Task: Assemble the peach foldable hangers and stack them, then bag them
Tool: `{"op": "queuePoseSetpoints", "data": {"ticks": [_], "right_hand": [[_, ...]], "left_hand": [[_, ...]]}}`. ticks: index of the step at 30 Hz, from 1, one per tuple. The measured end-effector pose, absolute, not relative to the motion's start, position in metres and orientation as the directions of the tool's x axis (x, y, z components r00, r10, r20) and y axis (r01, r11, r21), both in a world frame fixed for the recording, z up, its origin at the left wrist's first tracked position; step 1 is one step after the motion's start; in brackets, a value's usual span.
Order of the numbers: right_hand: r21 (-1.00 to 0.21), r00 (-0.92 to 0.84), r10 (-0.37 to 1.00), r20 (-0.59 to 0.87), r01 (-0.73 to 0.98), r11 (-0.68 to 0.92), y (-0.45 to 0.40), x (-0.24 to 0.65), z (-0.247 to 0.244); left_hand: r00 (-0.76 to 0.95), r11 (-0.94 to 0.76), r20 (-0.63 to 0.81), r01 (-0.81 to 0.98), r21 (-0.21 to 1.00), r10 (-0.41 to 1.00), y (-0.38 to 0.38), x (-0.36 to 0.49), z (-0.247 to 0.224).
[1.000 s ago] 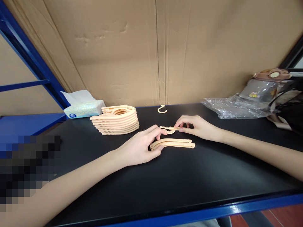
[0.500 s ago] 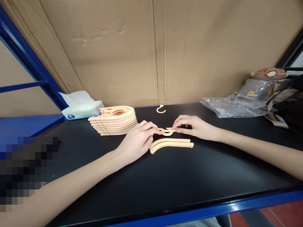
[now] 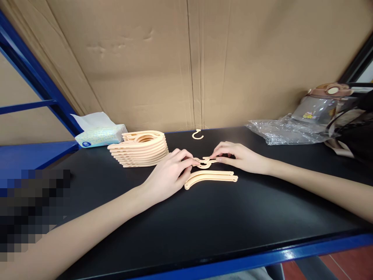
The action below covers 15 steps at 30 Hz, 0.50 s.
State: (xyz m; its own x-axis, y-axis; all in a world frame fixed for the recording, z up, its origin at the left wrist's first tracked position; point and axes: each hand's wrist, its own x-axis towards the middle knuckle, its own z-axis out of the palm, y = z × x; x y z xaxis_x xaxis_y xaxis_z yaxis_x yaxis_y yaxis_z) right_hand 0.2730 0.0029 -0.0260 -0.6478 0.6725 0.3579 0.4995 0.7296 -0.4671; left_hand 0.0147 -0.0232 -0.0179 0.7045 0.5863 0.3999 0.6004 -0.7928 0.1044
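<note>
Between my hands, low over the black tabletop, is a small curved cream plastic hanger part (image 3: 205,165). My left hand (image 3: 171,171) pinches its left end with the fingertips. At its right end my right hand (image 3: 234,155) is closed, thumb and forefinger together on a thin cream piece; the fingertips partly hide how the pieces meet. Just below lies a pair of curved hanger arms (image 3: 212,177), side by side, close to my left thumb. A loose cream hanger hook (image 3: 197,135) rests farther back. Left of my left hand stands a stack of folded cream hangers (image 3: 140,155).
A tissue pack (image 3: 100,136) sits at the back left. Crumpled clear plastic (image 3: 282,130), a clear bottle with a brown lid (image 3: 317,107) and a dark bag (image 3: 354,132) occupy the back right. Cardboard (image 3: 140,58) walls the rear; a blue edge (image 3: 262,258) borders the table's front.
The curved hanger part between my fingers has turned slightly, and my right hand has shifted a little to the left with it. The other items stay in place.
</note>
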Motion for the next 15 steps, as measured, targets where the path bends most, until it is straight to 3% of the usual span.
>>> {"op": "queuePoseSetpoints", "data": {"ticks": [15], "right_hand": [[-0.525,-0.612,0.702,0.364,0.487,0.698,0.0042,0.2729,-0.0265]], "left_hand": [[0.743,-0.81,0.324,0.544,0.218,0.586,-0.0263,0.0152,-0.0119]]}}
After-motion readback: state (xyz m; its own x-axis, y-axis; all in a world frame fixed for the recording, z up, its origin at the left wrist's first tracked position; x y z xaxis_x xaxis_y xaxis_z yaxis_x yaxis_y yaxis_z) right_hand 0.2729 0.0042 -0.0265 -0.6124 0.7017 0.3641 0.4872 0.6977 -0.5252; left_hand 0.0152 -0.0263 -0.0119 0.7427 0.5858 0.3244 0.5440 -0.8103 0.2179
